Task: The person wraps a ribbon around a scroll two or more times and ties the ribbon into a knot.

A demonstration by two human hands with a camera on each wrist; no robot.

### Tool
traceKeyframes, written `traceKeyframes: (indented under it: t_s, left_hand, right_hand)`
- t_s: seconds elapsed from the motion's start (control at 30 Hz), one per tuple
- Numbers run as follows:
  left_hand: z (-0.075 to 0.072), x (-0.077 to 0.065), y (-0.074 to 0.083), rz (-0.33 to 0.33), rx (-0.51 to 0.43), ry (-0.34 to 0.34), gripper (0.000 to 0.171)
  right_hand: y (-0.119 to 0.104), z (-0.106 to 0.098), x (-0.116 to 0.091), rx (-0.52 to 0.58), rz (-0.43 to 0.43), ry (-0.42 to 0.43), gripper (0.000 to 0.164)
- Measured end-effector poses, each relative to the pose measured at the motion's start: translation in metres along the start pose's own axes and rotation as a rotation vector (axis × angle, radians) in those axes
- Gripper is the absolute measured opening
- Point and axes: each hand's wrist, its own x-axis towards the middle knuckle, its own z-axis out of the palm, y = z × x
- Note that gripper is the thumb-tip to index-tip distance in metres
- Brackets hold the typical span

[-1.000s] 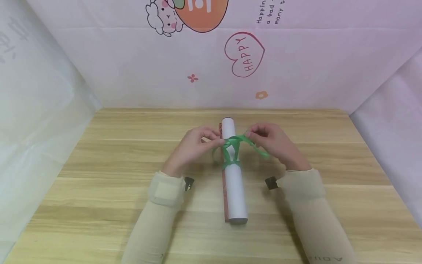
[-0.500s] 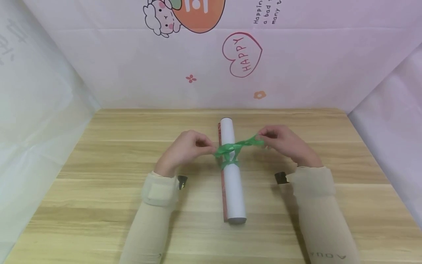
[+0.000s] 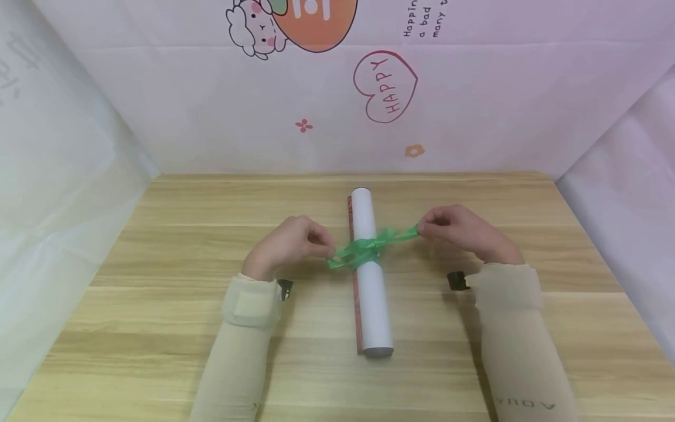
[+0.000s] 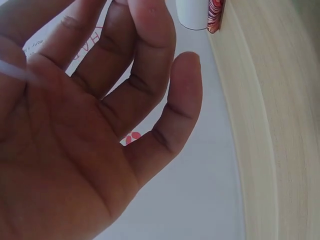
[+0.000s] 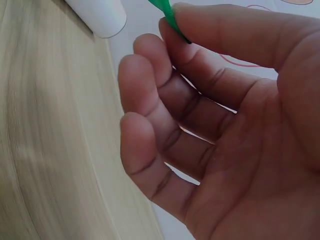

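Note:
A white paper roll (image 3: 375, 310) lies lengthwise on the table in the head view, with a red patterned strip (image 3: 358, 316) along its left side. Green ribbon (image 3: 364, 251) goes round the roll's middle, gathered there into a knot with loops. On the left, my left hand (image 3: 290, 246) pinches one side of the ribbon between thumb and fingertips; its pinch is out of the left wrist view. My right hand (image 3: 469, 231) pinches the other side, and the right wrist view shows green ribbon (image 5: 169, 17) between thumb and index finger. The ribbon spans both hands.
The wooden table (image 3: 158, 328) meets a white printed cloth backdrop (image 3: 211, 117) at its far edge. White cloth also hangs at the left and right sides. A small dark camera (image 3: 457, 281) sticks out at the right cuff, another (image 3: 285, 289) at the left.
Both hands have moved apart, left hand leftward and right hand rightward, drawing the ribbon out. Its raised crossing has come down onto the roll and tightened into a knot. The roll stays in place.

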Motion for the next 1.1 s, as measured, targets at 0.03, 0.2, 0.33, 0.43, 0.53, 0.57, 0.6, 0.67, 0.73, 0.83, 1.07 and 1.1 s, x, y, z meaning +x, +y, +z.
traceKeyframes:
  t_s: [0.03,0.2,0.33,0.43,0.53,0.57,0.6,0.67,0.73,0.83,1.07,1.1]
  left_hand:
    - [-0.0001,-0.0001,-0.0006,-0.002,0.002,-0.001,0.004]
    - [0.0001,-0.0012,-0.0011,-0.011,0.005,-0.007,0.004]
    - [0.0013,-0.0018,-0.0007,-0.031,0.003,-0.01,0.004]
    - [0.0025,-0.0018,0.0005,-0.035,-0.005,-0.012,0.003]
    - [0.0035,-0.0016,0.0013,-0.03,-0.011,-0.013,0.003]
    - [0.0036,-0.0016,0.0014,-0.029,-0.009,-0.014,0.003]
    - [0.0036,-0.0018,0.0013,-0.029,-0.005,-0.012,0.003]
    - [0.0035,-0.0022,0.001,-0.034,0.007,-0.008,0.005]
    - [0.0031,-0.0029,0.0005,-0.038,0.024,-0.003,0.007]
    - [0.0026,-0.0037,-0.0007,-0.035,0.036,-0.001,0.008]
    - [0.0025,-0.0019,-0.0039,-0.067,0.076,-0.007,0.008]
    - [0.0026,-0.0012,-0.0044,-0.076,0.083,-0.005,0.008]
  right_hand:
    - [0.0006,-0.0001,0.0,-0.003,-0.003,-0.003,0.029]
    - [0.0011,-0.0005,-0.0012,-0.03,0.002,-0.027,0.029]
    - [0.0004,0.0004,-0.0019,-0.034,-0.002,-0.058,0.028]
    - [0.0002,0.0027,0.0001,-0.027,-0.035,-0.069,0.026]
    - [-0.0001,0.005,0.0028,-0.012,-0.072,-0.077,0.023]
    - [-0.0001,0.0053,0.0034,-0.01,-0.082,-0.076,0.021]
    - [0.0,0.0054,0.0036,-0.007,-0.084,-0.075,0.02]
    - [0.0017,0.0047,0.0034,-0.012,-0.085,-0.074,0.019]
    - [0.0037,0.0034,0.0026,-0.016,-0.07,-0.081,0.019]
    - [0.0062,0.0012,0.0011,-0.027,-0.038,-0.1,0.021]
    - [0.0083,-0.0011,-0.0001,-0.071,0.02,-0.139,0.024]
    - [0.0083,-0.0011,0.0001,-0.077,0.023,-0.14,0.024]
